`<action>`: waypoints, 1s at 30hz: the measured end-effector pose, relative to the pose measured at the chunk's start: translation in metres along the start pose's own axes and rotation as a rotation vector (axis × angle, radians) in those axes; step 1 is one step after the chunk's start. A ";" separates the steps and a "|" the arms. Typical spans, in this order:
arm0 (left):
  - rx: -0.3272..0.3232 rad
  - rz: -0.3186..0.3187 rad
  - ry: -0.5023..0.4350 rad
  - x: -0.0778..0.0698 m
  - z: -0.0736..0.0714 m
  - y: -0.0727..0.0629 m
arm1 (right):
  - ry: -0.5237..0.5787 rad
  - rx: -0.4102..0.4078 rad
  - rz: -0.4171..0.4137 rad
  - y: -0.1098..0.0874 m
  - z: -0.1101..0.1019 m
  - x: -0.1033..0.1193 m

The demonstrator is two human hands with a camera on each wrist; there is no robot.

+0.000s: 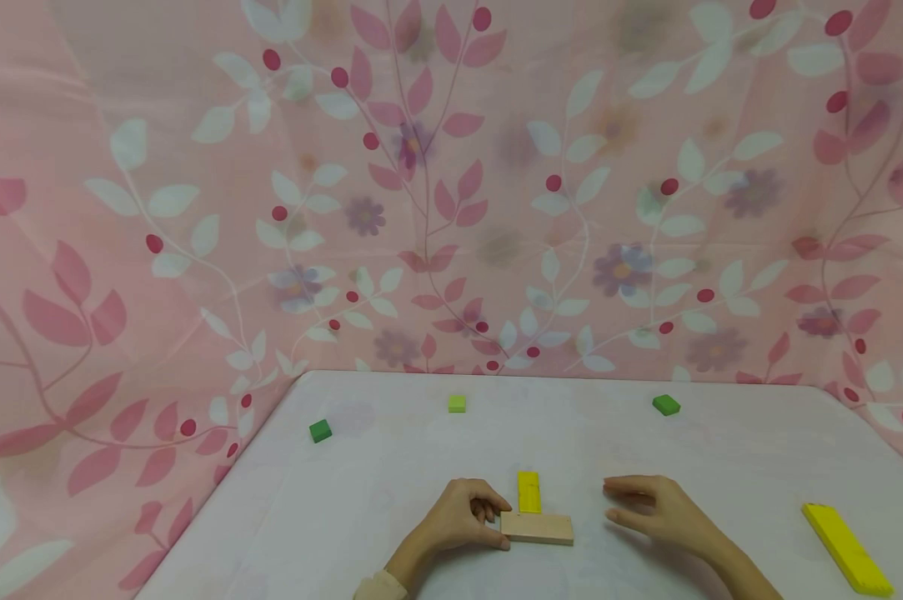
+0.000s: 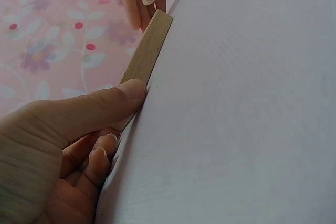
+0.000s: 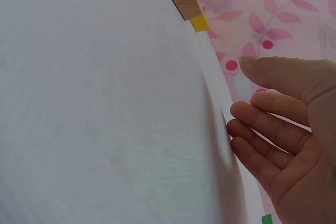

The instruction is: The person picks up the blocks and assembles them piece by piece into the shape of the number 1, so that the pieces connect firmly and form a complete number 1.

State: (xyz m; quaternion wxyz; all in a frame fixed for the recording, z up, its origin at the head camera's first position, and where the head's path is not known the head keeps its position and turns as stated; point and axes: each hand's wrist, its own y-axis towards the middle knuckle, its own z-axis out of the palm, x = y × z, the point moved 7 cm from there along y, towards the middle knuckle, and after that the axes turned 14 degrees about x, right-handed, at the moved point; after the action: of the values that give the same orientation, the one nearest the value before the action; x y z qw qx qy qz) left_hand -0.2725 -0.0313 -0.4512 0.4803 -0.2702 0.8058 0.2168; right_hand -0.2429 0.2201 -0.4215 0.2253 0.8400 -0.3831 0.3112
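A plain wooden block [image 1: 537, 528] lies crosswise near the front of the table, its long side facing me. My left hand [image 1: 462, 515] pinches its left end, thumb on the near side and fingers behind. In the left wrist view the thumb presses on the wooden block [image 2: 147, 51]. A short yellow block [image 1: 529, 492] extends away from behind the wooden one, its near end right at it. To the right, apart from both blocks, my right hand [image 1: 657, 510] holds nothing. Its fingers are loosely bent and the thumb is spread from them, as the right wrist view also shows.
A long yellow block [image 1: 846, 550] lies slanted at the right. Toward the back are a dark green block [image 1: 320, 431] on the left, a light green block [image 1: 457, 404] and a green block [image 1: 666, 405]. Pink floral cloth [image 1: 451, 208] hangs behind the white table [image 1: 391, 450].
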 end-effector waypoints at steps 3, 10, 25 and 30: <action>-0.001 0.003 -0.001 0.000 0.000 0.000 | 0.000 -0.008 -0.009 -0.003 -0.002 -0.001; -0.001 0.001 0.005 0.000 0.001 0.000 | 0.004 -0.028 -0.031 -0.011 -0.006 -0.005; -0.007 -0.003 0.001 0.001 0.001 0.000 | 0.021 -0.016 0.061 -0.029 -0.019 -0.017; -0.008 -0.003 0.006 0.001 0.000 -0.001 | 0.013 -0.018 0.071 -0.034 -0.025 -0.024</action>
State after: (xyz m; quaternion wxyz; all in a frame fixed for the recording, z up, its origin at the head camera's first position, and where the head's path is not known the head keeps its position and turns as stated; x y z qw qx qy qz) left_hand -0.2723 -0.0319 -0.4521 0.4770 -0.2740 0.8059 0.2187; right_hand -0.2369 0.2684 -0.4247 0.2242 0.8219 -0.4140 0.3208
